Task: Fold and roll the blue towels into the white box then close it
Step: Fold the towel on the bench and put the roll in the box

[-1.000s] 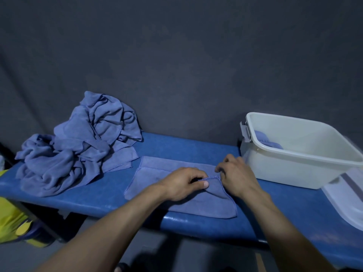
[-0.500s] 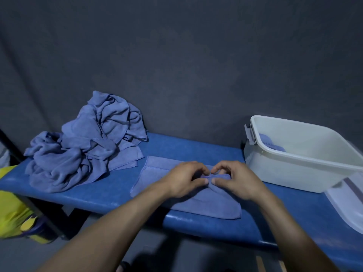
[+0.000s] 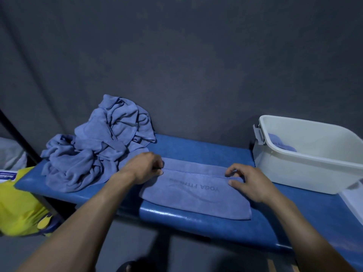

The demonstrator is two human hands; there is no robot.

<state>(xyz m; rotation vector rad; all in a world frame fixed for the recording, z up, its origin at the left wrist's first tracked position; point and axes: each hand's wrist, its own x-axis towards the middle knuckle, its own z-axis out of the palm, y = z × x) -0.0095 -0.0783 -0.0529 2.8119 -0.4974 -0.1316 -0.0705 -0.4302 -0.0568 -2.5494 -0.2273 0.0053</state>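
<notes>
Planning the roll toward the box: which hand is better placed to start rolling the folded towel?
Left hand: it pinches the folded towel at the end farthest from the white box.

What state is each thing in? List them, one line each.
Towel: folded flat on the bench, not yet rolled, printed side up.
Pile: crumpled, unfolded.
Box: open, lid off, one rolled towel inside.
Latch: undone.
Left hand: pinches the fold's left end.
Right hand: pinches the fold's right end.
</notes>
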